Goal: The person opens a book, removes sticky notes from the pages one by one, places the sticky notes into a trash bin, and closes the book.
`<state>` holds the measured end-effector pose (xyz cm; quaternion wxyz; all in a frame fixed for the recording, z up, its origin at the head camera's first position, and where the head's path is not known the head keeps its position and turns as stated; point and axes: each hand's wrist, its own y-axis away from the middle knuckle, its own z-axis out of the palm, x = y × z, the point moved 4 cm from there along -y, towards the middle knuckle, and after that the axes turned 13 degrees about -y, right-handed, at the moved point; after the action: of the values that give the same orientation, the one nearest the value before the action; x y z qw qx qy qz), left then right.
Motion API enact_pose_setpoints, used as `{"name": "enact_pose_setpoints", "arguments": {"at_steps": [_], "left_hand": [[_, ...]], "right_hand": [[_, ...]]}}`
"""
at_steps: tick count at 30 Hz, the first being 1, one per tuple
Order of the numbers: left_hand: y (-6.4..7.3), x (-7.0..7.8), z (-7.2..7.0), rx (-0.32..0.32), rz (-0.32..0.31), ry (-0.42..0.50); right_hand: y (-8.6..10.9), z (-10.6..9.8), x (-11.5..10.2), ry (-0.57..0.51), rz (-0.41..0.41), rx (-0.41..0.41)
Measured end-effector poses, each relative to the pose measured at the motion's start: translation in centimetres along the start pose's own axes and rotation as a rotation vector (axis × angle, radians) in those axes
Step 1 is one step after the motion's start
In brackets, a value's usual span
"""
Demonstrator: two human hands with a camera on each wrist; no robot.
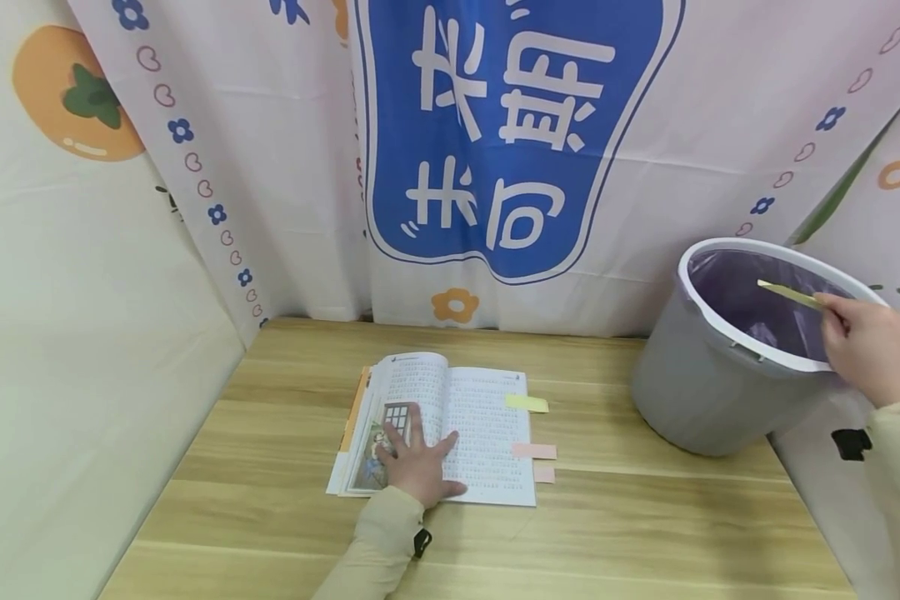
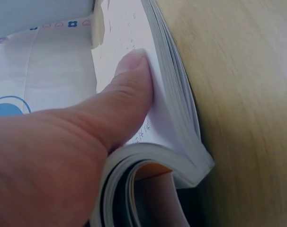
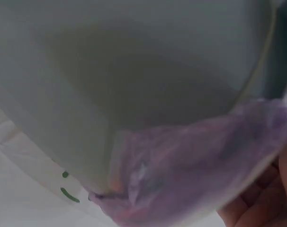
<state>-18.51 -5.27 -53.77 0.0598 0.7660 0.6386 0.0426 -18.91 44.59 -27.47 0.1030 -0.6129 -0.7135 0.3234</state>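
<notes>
An open book (image 1: pixel 487 417) lies on the table, printed text on both pages and a picture on the left one. My left hand (image 1: pixel 420 468) rests on it with fingers spread, pressing near the fold. In the left wrist view the thumb (image 2: pixel 129 90) lies on a page, beside the curved page block. One yellow sticky tab (image 1: pixel 527 403) and two pink sticky tabs (image 1: pixel 534 451) stick out from the right page. My right hand (image 1: pixel 881 346) pinches a thin yellow paper strip (image 1: pixel 791 294) over the opening of a grey trash bin (image 1: pixel 690 375).
The bin stands at the table's right side, with a white rim and a purple liner bag (image 3: pixel 181 175) hanging over its edge. Wood-grain table (image 1: pixel 270 533) surrounds the book. A printed cloth curtain (image 1: pixel 300 208) hangs behind the table.
</notes>
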Motion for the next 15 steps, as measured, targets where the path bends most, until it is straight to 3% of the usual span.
{"name": "enact_pose_setpoints", "arguments": {"at_steps": [3,10,12,15], "left_hand": [[-0.1,0.0,0.0,0.002,-0.002,0.005],[-0.2,0.0,0.2,0.002,-0.007,0.015],[-0.1,0.0,0.1,0.002,-0.007,0.020],[0.0,0.0,-0.1,-0.001,-0.006,0.024]], "right_hand": [[-0.8,0.5,0.7,0.027,0.056,-0.121],[-1.7,1.9,2.2,-0.003,0.083,-0.411],[-1.8,2.1,2.3,-0.015,0.073,-0.443],[-1.8,2.0,2.1,-0.011,0.061,-0.419]]}}
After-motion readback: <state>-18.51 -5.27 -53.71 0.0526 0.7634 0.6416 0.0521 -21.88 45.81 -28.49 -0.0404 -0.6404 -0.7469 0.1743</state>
